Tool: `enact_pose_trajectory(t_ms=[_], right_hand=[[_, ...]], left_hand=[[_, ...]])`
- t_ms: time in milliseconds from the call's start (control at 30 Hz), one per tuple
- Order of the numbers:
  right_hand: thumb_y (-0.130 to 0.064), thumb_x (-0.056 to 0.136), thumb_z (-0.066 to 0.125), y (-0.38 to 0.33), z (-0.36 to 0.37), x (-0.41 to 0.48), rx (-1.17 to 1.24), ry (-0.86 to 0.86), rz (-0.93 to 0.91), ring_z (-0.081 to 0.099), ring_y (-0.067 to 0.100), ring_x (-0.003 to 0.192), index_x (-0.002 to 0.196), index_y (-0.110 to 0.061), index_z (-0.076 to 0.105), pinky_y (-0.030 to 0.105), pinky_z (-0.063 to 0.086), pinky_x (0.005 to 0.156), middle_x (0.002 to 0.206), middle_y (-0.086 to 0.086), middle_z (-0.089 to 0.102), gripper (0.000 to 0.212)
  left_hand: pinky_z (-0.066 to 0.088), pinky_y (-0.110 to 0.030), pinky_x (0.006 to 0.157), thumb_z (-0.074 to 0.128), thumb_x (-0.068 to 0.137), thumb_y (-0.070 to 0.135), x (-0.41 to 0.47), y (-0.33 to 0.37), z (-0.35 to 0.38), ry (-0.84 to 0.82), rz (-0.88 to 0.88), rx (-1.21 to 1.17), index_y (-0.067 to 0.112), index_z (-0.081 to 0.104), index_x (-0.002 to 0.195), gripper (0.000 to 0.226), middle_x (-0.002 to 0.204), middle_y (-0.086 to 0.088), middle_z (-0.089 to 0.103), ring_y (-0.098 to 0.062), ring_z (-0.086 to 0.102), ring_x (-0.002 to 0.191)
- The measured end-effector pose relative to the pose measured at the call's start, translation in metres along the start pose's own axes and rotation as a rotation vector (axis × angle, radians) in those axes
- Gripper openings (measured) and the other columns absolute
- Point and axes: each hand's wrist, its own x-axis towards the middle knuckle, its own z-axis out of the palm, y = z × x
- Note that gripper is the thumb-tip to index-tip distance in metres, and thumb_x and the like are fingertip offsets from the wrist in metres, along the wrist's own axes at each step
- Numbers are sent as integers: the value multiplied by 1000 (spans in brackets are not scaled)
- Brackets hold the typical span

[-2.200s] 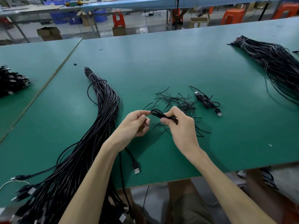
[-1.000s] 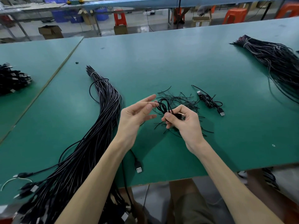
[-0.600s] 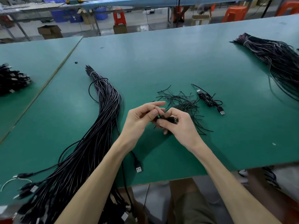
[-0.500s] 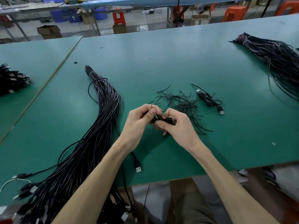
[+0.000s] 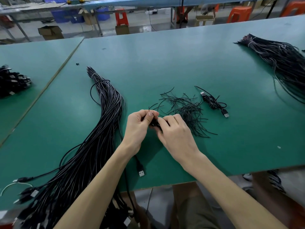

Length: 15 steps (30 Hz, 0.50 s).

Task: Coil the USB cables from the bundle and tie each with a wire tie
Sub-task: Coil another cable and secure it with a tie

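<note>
Over the near middle of the green table (image 5: 165, 63), the person's two hands meet. The left hand (image 5: 139, 128) has its fingers curled in and its thumb pressed down on a small coiled cable (image 5: 154, 124), a tight black bunch that shows only in the gap between the hands. The right hand (image 5: 176, 134) comes at it from the other side, fingers bent, fingertips pinching the same bunch. A thin wire tie (image 5: 153, 114) pokes up past the left thumb; which fingers hold it I cannot tell. From under the left wrist one black lead runs toward the table's near edge and ends in a USB plug (image 5: 141, 172) lying flat on the green.

Just beyond the right hand lies a loose pile of wire ties (image 5: 186, 109), short black strands fanned out every way. To its right sits a wound cable (image 5: 212, 101), short, with a plug sticking out at each end. Left of the hands the big bundle (image 5: 105, 129) sweeps in a long curve from a bound tip far up the table down to the near left corner, where its plugs spill over the edge. A second bundle (image 5: 280, 58) lies well apart at the far right, and a heap of black cables (image 5: 11, 83) rests on the neighbouring table to the left. Behind the tables stand red and orange stools (image 5: 121, 17) and cardboard boxes (image 5: 50, 33).
</note>
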Motion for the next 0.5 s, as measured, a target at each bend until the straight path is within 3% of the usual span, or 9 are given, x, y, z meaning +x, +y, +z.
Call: enact_pose_trajectory(t_ms=[233,367,500], right_hand=[[-15,99,56,-2,10,0,-223,-21,-45,53,25,81,107,-5,66,34,51,75,85,8,57,16],[-12,91,67,-3,14,-1,-263,-54,-53,51,24,80,106,-4,65,31,50,73,85,7,55,17],[-11,92,65,-3,13,1,-204,-36,-25,52,24,77,98,-7,63,33,50,69,82,7,55,7]], left_hand=[[56,-42,89,53,105,6,0,2,3,2,-78,-52,7,72,93,23,86,-4,73,-19,67,84],[54,-47,89,52,106,7,-1,3,2,-9,-100,-72,5,72,94,23,88,-9,72,-23,66,85],[54,-45,82,52,106,8,-2,4,3,-23,-103,-98,2,71,96,22,89,-12,69,-24,64,83]])
